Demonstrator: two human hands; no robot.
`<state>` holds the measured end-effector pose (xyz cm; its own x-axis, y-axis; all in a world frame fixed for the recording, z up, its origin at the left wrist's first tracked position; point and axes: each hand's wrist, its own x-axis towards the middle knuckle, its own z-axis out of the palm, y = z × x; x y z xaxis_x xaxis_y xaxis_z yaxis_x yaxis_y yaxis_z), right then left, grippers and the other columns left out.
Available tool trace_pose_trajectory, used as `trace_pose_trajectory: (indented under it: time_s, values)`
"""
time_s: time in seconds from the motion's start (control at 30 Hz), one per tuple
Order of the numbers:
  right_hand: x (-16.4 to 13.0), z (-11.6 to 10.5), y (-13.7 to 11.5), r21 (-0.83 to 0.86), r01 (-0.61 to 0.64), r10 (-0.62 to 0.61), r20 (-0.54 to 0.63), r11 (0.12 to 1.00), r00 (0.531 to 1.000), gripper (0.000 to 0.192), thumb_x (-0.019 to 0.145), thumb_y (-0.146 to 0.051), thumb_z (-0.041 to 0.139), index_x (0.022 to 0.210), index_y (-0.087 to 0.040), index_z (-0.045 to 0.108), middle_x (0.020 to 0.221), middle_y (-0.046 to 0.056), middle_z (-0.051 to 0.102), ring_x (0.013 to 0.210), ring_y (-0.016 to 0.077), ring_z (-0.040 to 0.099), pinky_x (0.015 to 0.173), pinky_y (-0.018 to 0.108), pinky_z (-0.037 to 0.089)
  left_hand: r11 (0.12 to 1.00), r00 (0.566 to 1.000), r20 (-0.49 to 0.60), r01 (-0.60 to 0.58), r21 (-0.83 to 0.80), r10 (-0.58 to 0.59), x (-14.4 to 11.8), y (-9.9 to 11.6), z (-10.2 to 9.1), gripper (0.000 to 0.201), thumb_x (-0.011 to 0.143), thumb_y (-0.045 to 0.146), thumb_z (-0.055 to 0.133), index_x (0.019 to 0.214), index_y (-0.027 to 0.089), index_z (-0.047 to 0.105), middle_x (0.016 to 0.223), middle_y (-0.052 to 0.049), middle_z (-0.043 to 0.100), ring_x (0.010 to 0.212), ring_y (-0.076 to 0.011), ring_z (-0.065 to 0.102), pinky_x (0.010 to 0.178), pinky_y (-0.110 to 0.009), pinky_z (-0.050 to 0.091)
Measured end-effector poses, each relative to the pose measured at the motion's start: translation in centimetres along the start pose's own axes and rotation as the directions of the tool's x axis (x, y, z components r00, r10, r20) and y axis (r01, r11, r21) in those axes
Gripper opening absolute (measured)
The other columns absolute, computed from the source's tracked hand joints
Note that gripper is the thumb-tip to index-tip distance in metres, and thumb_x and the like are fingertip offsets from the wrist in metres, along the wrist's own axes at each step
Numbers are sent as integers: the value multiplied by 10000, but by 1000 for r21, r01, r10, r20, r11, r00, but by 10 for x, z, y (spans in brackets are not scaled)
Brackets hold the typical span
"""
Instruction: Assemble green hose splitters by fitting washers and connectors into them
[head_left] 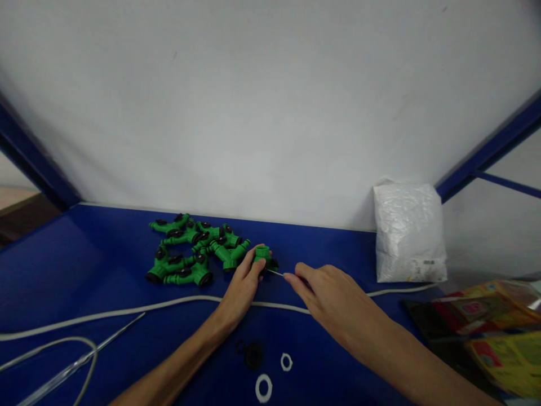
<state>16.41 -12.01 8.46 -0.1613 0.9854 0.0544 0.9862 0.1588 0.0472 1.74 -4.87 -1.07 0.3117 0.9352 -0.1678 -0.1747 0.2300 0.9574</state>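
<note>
1. Gripping first: my left hand [243, 285] is wrapped around a green fitting [262, 255], fingers closed on its body with the open collar pointing up. My right hand [333, 296] is pinched shut on a thin metal pick [275, 273], whose tip sits right at the side of the fitting. That fitting is mid-bench, just right of the pile of others.

2. Biggest thing around is the blue bench [84, 270] against a white wall [270, 101], so there's plenty of flat surface to brace on.

3. White plastic bag [408, 234] stands at the back right, well apart from my hands. Colourful packets [494, 327] sit at the right edge.

4. Pile of green fittings [190, 248] with black knobs lies just left of the one I'm holding, nearly touching my left fingers.

5. White cord [127, 311] runs across the bench under both wrists; a clear tube [80, 356] lies at the lower left.

6. Small stuff near me: two white rings [264, 388] and a black washer [253, 354], between my forearms.

7. How I'd do this bit well, just my take: keep the left wrist planted so the fitting can't twist, hold the pick short and low, and work it gently. A slip could jab my left fingertips, since they're right beside the tip.
</note>
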Motion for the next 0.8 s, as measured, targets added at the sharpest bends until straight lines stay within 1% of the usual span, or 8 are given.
trace_pose_trajectory:
  time_s: [0.13, 0.23, 0.33, 0.4, 0.47, 0.63, 0.73, 0.8]
  values:
    - [0, 2, 2, -75, 16, -17, -18, 997, 1000, 277, 1009, -325, 484, 818, -203, 642, 708, 60, 712, 600, 249, 694, 489, 300, 397, 999, 999, -15, 28, 19, -28, 4, -2, -2, 516, 878, 407, 557, 1357, 215, 554, 1335, -76, 637, 1259, -250, 543, 1034, -334, 441]
    - [-5, 8, 4, -113, 127, -139, -111, 985, 984, 105, 959, -242, 564, 988, -176, 642, 844, 97, 715, 704, 275, 702, 577, 345, 500, 997, 997, -39, 66, -32, -67, 8, -5, -2, 524, 866, 404, 576, 1354, 213, 558, 1352, -82, 629, 1258, -253, 550, 1033, -340, 450]
    - [-12, 10, 5, -132, 248, -270, -189, 960, 944, 415, 860, -87, 612, 1265, -113, 521, 1034, 158, 692, 883, 303, 683, 754, 412, 549, 995, 995, -52, 77, -70, -81, 10, -8, -2, 487, 856, 402, 596, 1313, 233, 597, 1383, -71, 611, 1263, -252, 551, 1031, -343, 457]
    - [-15, 9, 4, -126, 293, -312, -176, 948, 933, 516, 807, -31, 605, 1303, -93, 478, 1062, 169, 680, 900, 302, 672, 773, 412, 552, 994, 995, -52, 77, -82, -82, 9, -9, -2, 480, 856, 397, 599, 1310, 240, 599, 1390, -69, 606, 1267, -249, 550, 1035, -347, 455]
    - [-15, 8, 3, -112, 294, -310, -167, 949, 936, 451, 817, -35, 584, 1254, -116, 508, 1013, 145, 685, 851, 282, 673, 731, 385, 549, 994, 996, -42, 76, -78, -79, 8, -7, -1, 495, 859, 391, 594, 1329, 234, 581, 1389, -75, 606, 1271, -246, 548, 1045, -352, 445]
    - [-10, 11, 3, -140, 199, -229, -248, 970, 941, 41, 947, -199, 562, 954, -180, 597, 760, 59, 648, 637, 237, 659, 540, 321, 478, 999, 999, -25, 46, -5, -46, 3, -1, -1, 533, 880, 397, 560, 1382, 221, 522, 1397, -77, 592, 1268, -241, 536, 1043, -337, 430]
    - [-7, 15, 8, -170, 180, -223, -283, 969, 933, 188, 967, -252, 558, 790, -195, 584, 686, 47, 625, 596, 245, 655, 507, 328, 467, 996, 1000, -4, -20, 92, 20, 1, 2, -2, 503, 892, 409, 542, 1374, 264, 521, 1379, -41, 598, 1258, -242, 532, 1005, -322, 441]
    - [-7, 19, 12, -145, 177, -215, -319, 974, 923, 189, 968, -250, 557, 790, -193, 586, 706, 56, 634, 635, 254, 663, 547, 344, 497, 988, 998, 4, -56, 146, 56, -1, 3, -3, 486, 903, 416, 528, 1372, 289, 515, 1326, -27, 621, 1246, -242, 534, 1001, -329, 436]
